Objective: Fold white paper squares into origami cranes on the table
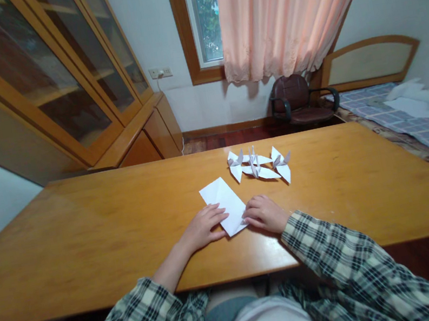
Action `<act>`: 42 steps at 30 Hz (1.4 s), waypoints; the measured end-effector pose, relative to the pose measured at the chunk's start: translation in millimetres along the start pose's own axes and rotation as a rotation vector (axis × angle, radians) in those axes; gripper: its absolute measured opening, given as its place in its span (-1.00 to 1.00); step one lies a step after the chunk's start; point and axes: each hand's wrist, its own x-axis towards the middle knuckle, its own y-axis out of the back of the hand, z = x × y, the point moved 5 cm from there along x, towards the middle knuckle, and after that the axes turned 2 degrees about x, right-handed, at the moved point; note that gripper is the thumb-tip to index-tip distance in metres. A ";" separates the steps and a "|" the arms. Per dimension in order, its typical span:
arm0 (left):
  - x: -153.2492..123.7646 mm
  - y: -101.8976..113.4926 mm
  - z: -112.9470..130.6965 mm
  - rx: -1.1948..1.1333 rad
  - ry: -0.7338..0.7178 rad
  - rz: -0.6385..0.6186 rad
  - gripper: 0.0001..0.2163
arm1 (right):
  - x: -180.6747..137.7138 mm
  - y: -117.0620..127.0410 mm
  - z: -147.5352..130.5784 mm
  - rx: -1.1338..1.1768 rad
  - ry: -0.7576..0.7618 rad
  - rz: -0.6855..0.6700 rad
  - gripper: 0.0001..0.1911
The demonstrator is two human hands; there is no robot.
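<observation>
A white sheet of folded paper lies at a slant on the table in front of me. My left hand rests on its left edge, fingers stretched out over the paper and thumb near the bottom corner. At the right corner my right hand has its fingers curled and pressed together on the paper's edge. The fingertips there are partly hidden. Just beyond the paper, several white folded paper cranes stand in a close group, wings spread.
The wooden table stretches wide to both sides, its front edge close to my body. Behind it are a glass-door cabinet at the left, a brown armchair, a pink curtain and a bed at the right.
</observation>
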 end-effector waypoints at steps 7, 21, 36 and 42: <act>-0.2 3.7 -12.5 -0.084 0.041 0.207 -0.72 | 10.8 11.3 8.0 0.202 -0.007 0.142 -0.63; 0.7 6.7 -38.1 -0.447 0.327 0.455 -0.67 | 41.8 -26.6 41.1 1.040 -0.316 0.003 -0.27; 76.1 33.2 -11.1 -0.746 0.158 0.655 -0.56 | 22.5 26.1 57.3 0.754 -0.202 0.545 -0.81; 87.5 3.9 -8.2 -1.108 0.190 0.539 -0.54 | 20.2 24.1 62.2 0.744 -0.193 0.578 -0.78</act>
